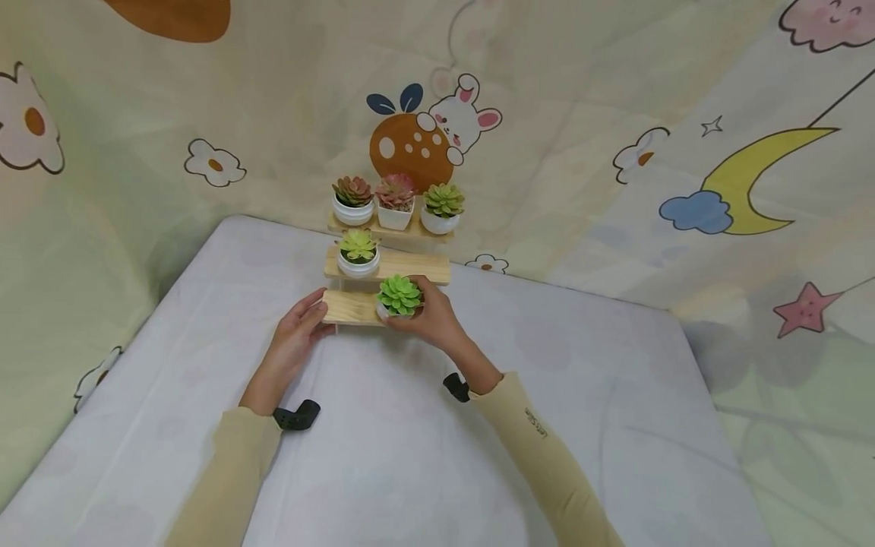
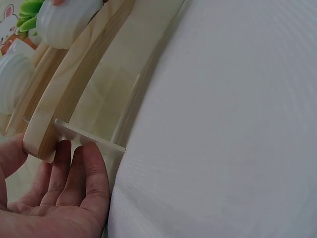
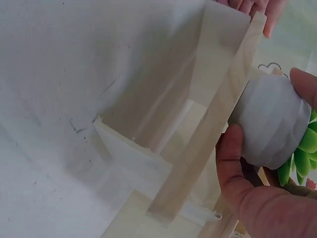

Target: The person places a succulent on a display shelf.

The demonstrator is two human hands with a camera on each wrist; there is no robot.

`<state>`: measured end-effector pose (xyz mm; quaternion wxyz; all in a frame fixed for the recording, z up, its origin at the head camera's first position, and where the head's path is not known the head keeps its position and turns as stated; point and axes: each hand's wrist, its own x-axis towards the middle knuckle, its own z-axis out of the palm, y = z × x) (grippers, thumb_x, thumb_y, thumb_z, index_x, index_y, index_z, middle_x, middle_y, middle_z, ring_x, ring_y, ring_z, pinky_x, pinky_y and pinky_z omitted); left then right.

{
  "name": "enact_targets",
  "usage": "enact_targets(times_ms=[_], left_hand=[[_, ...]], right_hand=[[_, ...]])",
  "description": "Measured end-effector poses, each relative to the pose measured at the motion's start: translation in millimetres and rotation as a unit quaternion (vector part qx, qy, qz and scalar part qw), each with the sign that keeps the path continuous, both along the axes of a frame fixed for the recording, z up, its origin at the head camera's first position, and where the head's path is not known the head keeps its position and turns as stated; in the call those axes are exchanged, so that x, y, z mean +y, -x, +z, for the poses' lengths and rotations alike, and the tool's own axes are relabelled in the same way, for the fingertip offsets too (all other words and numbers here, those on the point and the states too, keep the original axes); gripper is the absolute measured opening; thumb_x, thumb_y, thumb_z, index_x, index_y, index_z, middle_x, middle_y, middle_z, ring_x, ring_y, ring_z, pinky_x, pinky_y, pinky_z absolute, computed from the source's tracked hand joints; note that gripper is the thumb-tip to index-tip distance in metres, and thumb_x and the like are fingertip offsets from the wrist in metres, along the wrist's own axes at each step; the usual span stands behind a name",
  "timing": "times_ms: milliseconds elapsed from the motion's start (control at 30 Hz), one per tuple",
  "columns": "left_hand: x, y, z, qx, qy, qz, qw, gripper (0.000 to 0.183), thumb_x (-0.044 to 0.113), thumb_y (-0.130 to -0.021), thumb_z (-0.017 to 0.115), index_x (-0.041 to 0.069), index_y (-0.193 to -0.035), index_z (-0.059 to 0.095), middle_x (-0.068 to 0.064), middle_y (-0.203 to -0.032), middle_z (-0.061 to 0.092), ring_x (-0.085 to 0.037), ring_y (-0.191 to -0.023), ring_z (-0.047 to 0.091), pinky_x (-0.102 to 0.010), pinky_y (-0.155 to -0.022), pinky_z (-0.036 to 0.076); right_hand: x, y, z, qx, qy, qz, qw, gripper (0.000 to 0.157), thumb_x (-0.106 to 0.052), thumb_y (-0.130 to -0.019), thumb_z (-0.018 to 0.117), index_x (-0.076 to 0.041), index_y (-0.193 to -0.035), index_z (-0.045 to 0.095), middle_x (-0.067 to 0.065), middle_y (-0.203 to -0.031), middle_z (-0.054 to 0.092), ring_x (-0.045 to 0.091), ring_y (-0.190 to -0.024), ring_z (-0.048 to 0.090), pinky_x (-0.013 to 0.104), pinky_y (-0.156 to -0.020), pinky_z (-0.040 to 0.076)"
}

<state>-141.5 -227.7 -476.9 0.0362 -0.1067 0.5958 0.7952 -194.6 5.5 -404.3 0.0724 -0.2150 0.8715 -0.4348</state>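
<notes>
A three-tier plant stand with pale wooden boards stands at the back of the table; its lowest board (image 1: pixel 349 308) is nearest. My left hand (image 1: pixel 297 330) grips that board's left end, thumb at the wood and fingertips by the clear side support (image 2: pixel 89 136). My right hand (image 1: pixel 434 319) holds a white pot (image 3: pixel 272 121) with a bright green succulent (image 1: pixel 399 295) between thumb and fingers, at the right part of the lowest board. The pot's base is close against the wood; I cannot tell whether it bears its weight there.
A yellow-green succulent (image 1: pixel 358 247) in a white pot sits on the left of the middle board (image 1: pixel 417 266). Along the top board stand a dark reddish succulent (image 1: pixel 353 192), a pink one (image 1: pixel 396 192) and a green one (image 1: pixel 443 200). A patterned cloth backdrop (image 1: pixel 294 114) rises behind.
</notes>
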Motion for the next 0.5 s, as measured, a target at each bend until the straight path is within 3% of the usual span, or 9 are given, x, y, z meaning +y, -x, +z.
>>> enact_targets(times_ms=[267,500], left_hand=[[-1.2,0.0,0.0,0.005,0.000,0.002,1.0000,0.060,0.027,-0.103,0.049,0.006,-0.154,0.024,-0.012,-0.145,0.039,-0.001,-0.107,0.054,-0.018,-0.089,0.048],[-1.0,-1.0,-0.2,0.008,-0.001,-0.001,1.0000,0.062,0.028,-0.103,0.050,0.006,-0.154,0.024,-0.011,-0.146,0.039,0.000,-0.107,0.054,-0.019,-0.090,0.048]], right_hand=[[-6.9,-1.3,-3.8,0.006,0.013,0.008,1.000,0.068,-0.014,-0.076,0.085,0.002,-0.132,0.048,0.018,-0.121,0.058,0.020,-0.083,0.054,0.022,-0.068,0.046],[-7.0,-2.5,-8.6,0.001,0.021,0.003,1.000,0.068,-0.016,-0.078,0.084,0.000,-0.133,0.047,0.017,-0.120,0.058,0.029,-0.086,0.060,0.022,-0.067,0.049]])
